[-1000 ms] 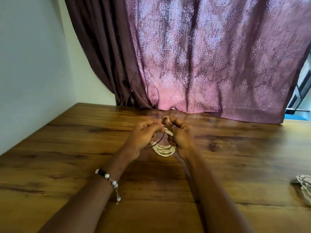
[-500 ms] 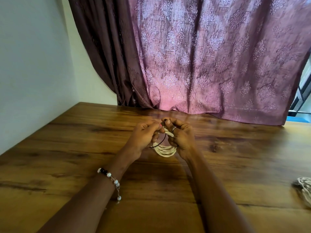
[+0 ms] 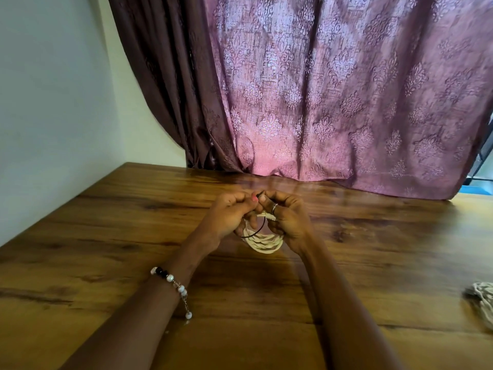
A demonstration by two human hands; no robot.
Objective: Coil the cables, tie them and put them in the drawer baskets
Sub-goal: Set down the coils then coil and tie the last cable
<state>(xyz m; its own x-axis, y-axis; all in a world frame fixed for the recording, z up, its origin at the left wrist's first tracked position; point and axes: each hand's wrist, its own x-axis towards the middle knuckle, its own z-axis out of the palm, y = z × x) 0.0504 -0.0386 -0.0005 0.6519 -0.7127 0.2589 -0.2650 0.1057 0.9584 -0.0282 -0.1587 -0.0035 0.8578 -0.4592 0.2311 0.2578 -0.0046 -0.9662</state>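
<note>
Starting nearest the camera, two bare forearms reach out over the wooden worktop (image 3: 112,236), and the left wrist carries a bead bracelet (image 3: 172,283) with a little chain hanging off it. Off at the right edge, a second pale bundle of cable (image 3: 482,300) lies on the wood, well apart from the action and only partly in view.

Further out, here's the business end: the left hand (image 3: 226,217) and the right hand (image 3: 286,222) are close together, fingers curled, thumbs nearly meeting at the top. Between them sits the coiled cable (image 3: 264,240), cream-coloured, several loops stacked, its lower arc drooping beneath the hands just above the worktop. The right hand, with a ring (image 3: 274,208) on one finger, grips the top of the coil. A thin black tie (image 3: 256,231) curves across the front of the loops; its upper end rises to the thumbs, where both hands pinch it, the left hand's pink-painted thumbnail right against it. Whether the tie already runs all the way round the coil can't be made out, the fingers hide the far side.

Beyond the hands the worktop runs back to a purple patterned curtain (image 3: 333,102), whose hem rests on the wood. To the left a plain pale wall (image 3: 53,89) meets the worktop's edge, and a sliver of bright window shows at far right.
</note>
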